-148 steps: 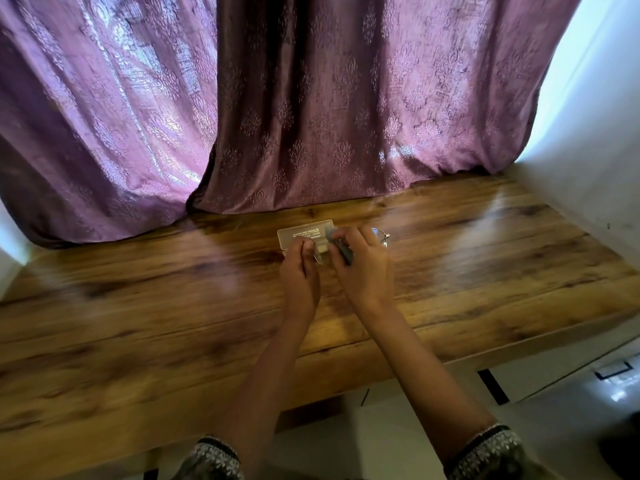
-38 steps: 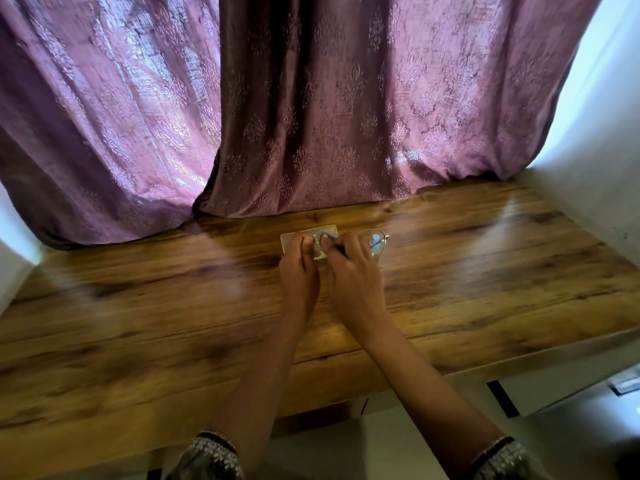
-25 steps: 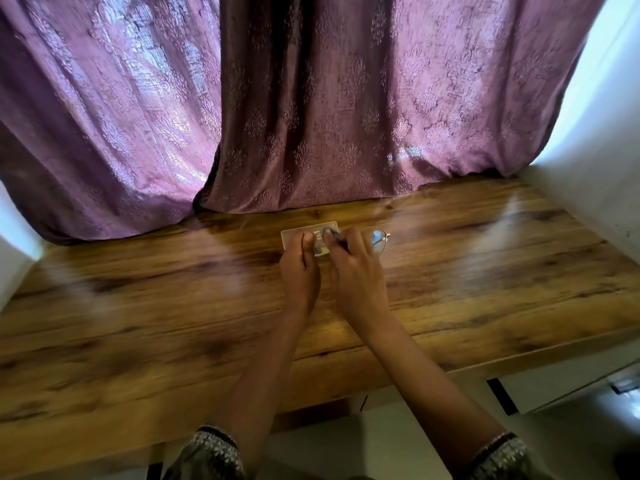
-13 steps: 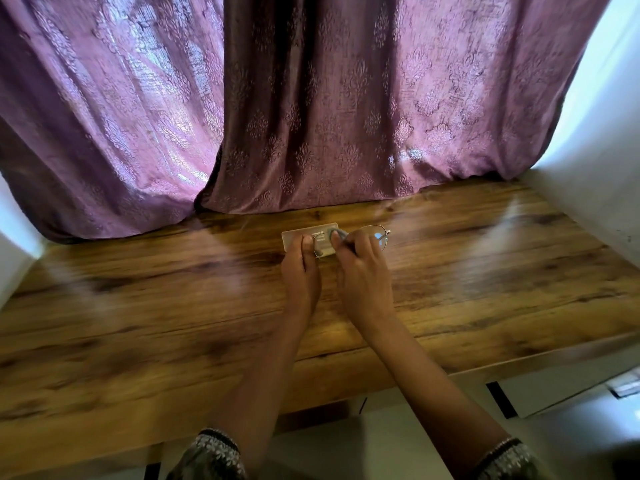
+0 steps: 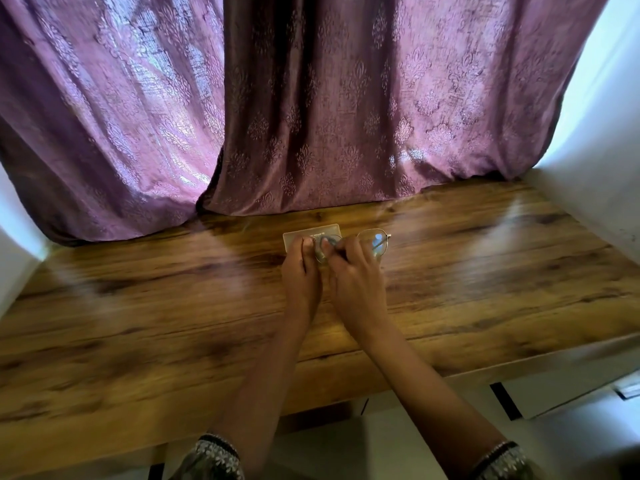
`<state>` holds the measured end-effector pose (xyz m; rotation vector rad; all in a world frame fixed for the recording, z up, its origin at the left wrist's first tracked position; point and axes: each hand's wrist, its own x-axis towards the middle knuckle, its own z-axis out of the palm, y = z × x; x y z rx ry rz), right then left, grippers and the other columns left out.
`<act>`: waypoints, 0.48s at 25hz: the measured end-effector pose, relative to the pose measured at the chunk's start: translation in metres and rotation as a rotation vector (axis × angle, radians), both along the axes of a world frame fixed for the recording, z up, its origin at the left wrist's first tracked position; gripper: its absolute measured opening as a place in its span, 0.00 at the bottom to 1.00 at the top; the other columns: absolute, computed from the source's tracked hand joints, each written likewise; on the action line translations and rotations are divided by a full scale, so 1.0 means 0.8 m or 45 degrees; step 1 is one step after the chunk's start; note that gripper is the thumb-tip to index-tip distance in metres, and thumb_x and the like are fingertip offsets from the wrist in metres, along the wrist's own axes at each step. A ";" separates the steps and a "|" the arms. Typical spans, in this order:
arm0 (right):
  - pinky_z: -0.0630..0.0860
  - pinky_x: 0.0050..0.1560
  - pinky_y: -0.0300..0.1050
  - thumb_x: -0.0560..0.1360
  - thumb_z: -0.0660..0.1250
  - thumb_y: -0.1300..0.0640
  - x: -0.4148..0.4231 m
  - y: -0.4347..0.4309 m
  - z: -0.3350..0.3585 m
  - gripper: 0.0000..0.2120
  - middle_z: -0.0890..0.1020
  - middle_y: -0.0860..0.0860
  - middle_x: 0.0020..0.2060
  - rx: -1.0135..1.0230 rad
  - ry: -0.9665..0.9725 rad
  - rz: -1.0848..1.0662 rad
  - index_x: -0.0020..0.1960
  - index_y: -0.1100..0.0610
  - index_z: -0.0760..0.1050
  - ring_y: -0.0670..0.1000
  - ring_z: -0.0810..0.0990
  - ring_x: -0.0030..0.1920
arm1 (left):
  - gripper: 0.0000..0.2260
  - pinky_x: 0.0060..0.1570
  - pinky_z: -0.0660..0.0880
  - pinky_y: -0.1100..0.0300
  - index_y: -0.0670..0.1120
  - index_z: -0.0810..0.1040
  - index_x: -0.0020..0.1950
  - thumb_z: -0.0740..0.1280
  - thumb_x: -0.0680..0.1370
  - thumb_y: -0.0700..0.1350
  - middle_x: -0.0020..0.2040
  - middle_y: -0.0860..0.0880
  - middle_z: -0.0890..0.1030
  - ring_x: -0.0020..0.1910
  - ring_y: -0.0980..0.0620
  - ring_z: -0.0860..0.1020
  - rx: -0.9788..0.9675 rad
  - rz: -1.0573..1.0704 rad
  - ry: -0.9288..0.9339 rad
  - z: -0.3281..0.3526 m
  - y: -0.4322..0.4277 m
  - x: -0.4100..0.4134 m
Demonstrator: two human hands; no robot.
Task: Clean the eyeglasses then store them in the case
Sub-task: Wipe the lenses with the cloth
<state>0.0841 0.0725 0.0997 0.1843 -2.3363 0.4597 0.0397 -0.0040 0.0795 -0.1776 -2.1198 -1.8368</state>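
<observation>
Thin metal-framed eyeglasses (image 5: pixel 375 241) are held just above the wooden table (image 5: pixel 485 278), near its middle. My left hand (image 5: pixel 300 271) pinches the frame at the left lens. My right hand (image 5: pixel 356 275) presses a small grey cloth (image 5: pixel 329 242) with its thumb against that left lens. The right lens sticks out clear past my right fingers. A pale, flat rectangular case (image 5: pixel 311 234) lies on the table right behind my hands, partly hidden by my left fingers.
Purple patterned curtains (image 5: pixel 311 116) hang along the back edge of the table and brush its surface. A white wall (image 5: pixel 595 140) closes the right side. The table's front edge (image 5: pixel 450 372) runs under my forearms, with pale floor below.
My hands stay in the same place with the glasses. My right thumb and the cloth have shifted slightly over the left lens. The camera has tilted a little.
</observation>
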 end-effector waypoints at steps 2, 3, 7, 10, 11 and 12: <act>0.79 0.40 0.47 0.73 0.66 0.66 0.012 -0.009 -0.014 0.10 0.79 0.58 0.42 0.035 -0.041 0.058 0.54 0.65 0.78 0.56 0.78 0.41 | 0.12 0.34 0.68 0.60 0.46 0.68 0.40 0.53 0.81 0.46 0.33 0.52 0.71 0.32 0.58 0.69 0.002 0.005 -0.001 0.001 0.000 0.001; 0.79 0.39 0.47 0.71 0.68 0.67 0.018 -0.006 -0.020 0.11 0.79 0.58 0.42 0.032 -0.065 0.069 0.54 0.65 0.78 0.56 0.78 0.41 | 0.11 0.34 0.68 0.61 0.46 0.67 0.40 0.53 0.81 0.45 0.33 0.53 0.71 0.31 0.59 0.69 -0.009 0.022 -0.007 0.000 -0.002 0.001; 0.80 0.37 0.49 0.69 0.69 0.69 0.016 0.015 -0.016 0.16 0.79 0.60 0.44 -0.035 -0.051 -0.021 0.57 0.65 0.78 0.58 0.79 0.42 | 0.11 0.38 0.73 0.44 0.44 0.68 0.41 0.52 0.82 0.43 0.35 0.46 0.72 0.35 0.45 0.72 0.004 0.041 -0.037 -0.005 -0.006 -0.001; 0.79 0.39 0.50 0.74 0.59 0.63 0.004 0.007 0.000 0.15 0.79 0.60 0.44 -0.070 -0.045 0.021 0.56 0.65 0.78 0.58 0.78 0.43 | 0.12 0.38 0.73 0.41 0.43 0.69 0.44 0.51 0.82 0.45 0.38 0.41 0.74 0.37 0.42 0.73 0.014 -0.011 -0.042 -0.005 -0.003 -0.002; 0.79 0.39 0.50 0.74 0.58 0.62 0.004 0.005 0.001 0.15 0.79 0.59 0.44 -0.068 -0.042 0.051 0.54 0.65 0.79 0.58 0.78 0.43 | 0.12 0.38 0.74 0.42 0.43 0.70 0.44 0.51 0.82 0.45 0.39 0.41 0.75 0.37 0.43 0.73 0.016 -0.019 -0.046 -0.004 -0.002 -0.002; 0.79 0.38 0.50 0.74 0.60 0.62 0.006 0.006 0.000 0.14 0.79 0.59 0.43 -0.081 -0.025 0.079 0.53 0.64 0.80 0.58 0.78 0.42 | 0.12 0.38 0.74 0.43 0.43 0.70 0.44 0.51 0.82 0.45 0.39 0.41 0.75 0.37 0.44 0.73 0.022 -0.022 -0.052 -0.004 -0.002 -0.003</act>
